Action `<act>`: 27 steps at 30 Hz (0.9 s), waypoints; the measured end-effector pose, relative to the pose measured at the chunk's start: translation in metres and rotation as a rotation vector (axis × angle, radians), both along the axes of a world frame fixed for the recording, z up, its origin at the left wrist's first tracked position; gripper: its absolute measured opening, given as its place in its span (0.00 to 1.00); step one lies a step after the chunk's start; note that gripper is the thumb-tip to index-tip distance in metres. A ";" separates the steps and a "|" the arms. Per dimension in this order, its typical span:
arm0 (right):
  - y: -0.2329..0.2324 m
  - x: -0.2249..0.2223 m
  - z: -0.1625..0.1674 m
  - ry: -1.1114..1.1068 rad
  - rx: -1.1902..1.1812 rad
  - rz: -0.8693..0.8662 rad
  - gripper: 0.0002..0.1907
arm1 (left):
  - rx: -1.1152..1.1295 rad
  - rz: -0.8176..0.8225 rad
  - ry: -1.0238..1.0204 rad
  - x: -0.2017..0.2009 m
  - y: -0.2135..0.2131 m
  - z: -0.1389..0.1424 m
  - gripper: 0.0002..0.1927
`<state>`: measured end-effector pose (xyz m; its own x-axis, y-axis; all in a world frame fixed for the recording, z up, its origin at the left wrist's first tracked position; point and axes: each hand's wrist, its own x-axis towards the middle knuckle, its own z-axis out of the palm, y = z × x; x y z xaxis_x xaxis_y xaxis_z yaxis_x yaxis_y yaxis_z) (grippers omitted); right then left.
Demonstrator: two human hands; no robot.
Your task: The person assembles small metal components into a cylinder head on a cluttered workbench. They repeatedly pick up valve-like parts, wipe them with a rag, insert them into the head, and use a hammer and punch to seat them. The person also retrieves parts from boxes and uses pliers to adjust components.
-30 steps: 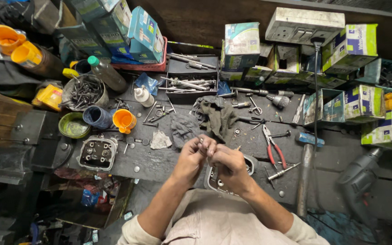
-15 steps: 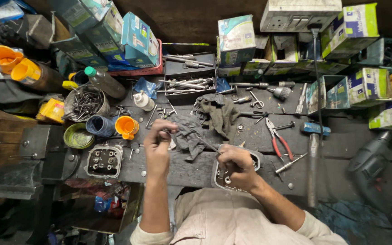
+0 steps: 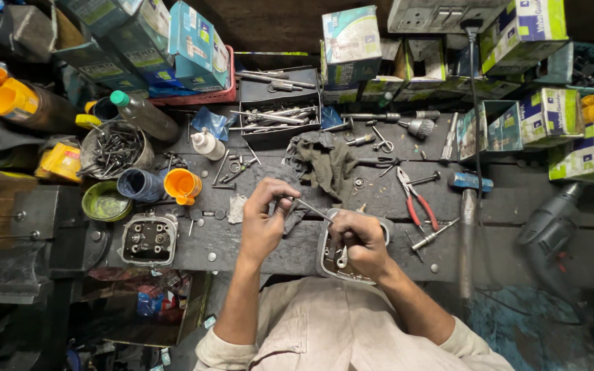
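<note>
Two bare hands work over the near edge of a dark, cluttered workbench. The left hand is raised a little above the bench top, its fingers pinched on one end of a thin metal rod that slants down to the right toward the other hand. The right hand is curled over a grey metal engine part that sits right at the front lip of the bench, just before the person's chest; whether its fingers actually grip the rod's far end or only press on the part cannot be told.

Open room is scarce. Between the hands lies a narrow bare strip of bench. Just left of the left hand is a scrap of pale cloth, and beyond it an orange cup lying beside a blue cup. A cylinder head stands at the left front edge. Behind the hands a dark rag is heaped, and behind that a tray of tools. Right of the right hand, red-handled pliers and a loose bolt lie near the front edge, apart from the hand. Cardboard boxes wall in the back and right side.
</note>
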<state>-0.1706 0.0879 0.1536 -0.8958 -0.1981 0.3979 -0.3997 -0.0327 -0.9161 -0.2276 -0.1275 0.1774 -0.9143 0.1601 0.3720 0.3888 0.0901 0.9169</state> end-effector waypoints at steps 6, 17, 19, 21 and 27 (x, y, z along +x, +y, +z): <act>0.006 0.003 -0.004 -0.077 0.017 -0.017 0.14 | -0.119 -0.011 0.055 -0.003 0.001 0.007 0.16; 0.031 0.000 0.005 -0.221 -0.076 -0.074 0.07 | -0.206 -0.044 0.151 -0.007 0.002 0.029 0.16; 0.032 0.003 0.004 -0.407 -0.274 -0.033 0.08 | -0.159 -0.013 0.094 0.000 0.011 0.030 0.19; 0.031 0.005 0.001 -0.514 -0.294 0.013 0.09 | -0.180 -0.028 0.143 0.007 0.021 0.032 0.19; 0.014 0.005 -0.012 -0.405 -0.314 0.001 0.08 | -0.166 -0.105 0.246 0.009 0.035 0.027 0.16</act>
